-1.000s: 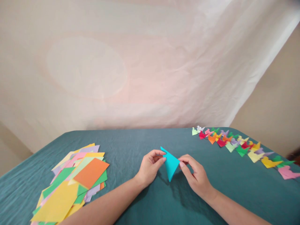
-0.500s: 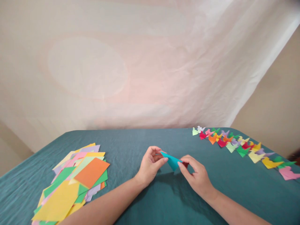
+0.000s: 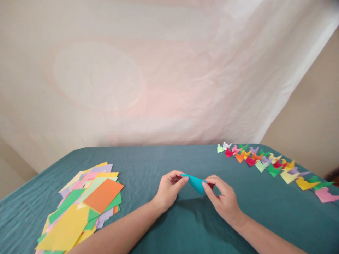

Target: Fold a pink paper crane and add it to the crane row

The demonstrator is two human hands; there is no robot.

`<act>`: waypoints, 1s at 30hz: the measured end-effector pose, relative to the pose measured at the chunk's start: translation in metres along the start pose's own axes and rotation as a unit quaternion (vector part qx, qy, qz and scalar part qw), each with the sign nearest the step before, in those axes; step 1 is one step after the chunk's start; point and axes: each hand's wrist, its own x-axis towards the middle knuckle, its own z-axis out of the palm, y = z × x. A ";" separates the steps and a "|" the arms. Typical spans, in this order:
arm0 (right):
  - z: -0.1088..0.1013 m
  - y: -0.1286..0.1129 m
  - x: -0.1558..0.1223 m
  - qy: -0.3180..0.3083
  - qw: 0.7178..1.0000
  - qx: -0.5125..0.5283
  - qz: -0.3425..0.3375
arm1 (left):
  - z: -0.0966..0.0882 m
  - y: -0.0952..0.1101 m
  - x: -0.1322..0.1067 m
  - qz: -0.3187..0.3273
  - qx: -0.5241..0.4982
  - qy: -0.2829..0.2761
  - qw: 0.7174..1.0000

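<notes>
A folded turquoise paper triangle (image 3: 195, 182) is held just above the teal tablecloth (image 3: 148, 165) between both hands. My left hand (image 3: 169, 190) pinches its left corner between thumb and fingers. My right hand (image 3: 222, 199) pinches its right edge with the fingertips. The paper lies nearly flat, its point tilted toward me.
A loose pile of coloured paper squares (image 3: 82, 204), with an orange sheet on top, lies at the near left. A row of several small folded paper figures (image 3: 267, 164) in mixed colours runs along the far right. A pale sheet (image 3: 148, 77) hangs behind the table.
The turquoise triangle has tipped from standing upright with its point down to lying almost flat. Both hands kept their pinch and dropped slightly toward the cloth.
</notes>
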 end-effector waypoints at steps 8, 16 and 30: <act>0.002 0.002 -0.001 0.001 1.000 0.005 0.018 | -0.001 -0.002 0.001 0.012 -0.010 0.017 1.000; 0.001 0.003 0.002 0.008 1.000 -0.006 -0.023 | -0.001 -0.003 0.001 0.020 -0.018 0.010 1.000; -0.002 0.002 0.000 0.047 0.994 -0.025 -0.100 | 0.002 0.008 -0.005 -0.066 -0.100 -0.099 0.988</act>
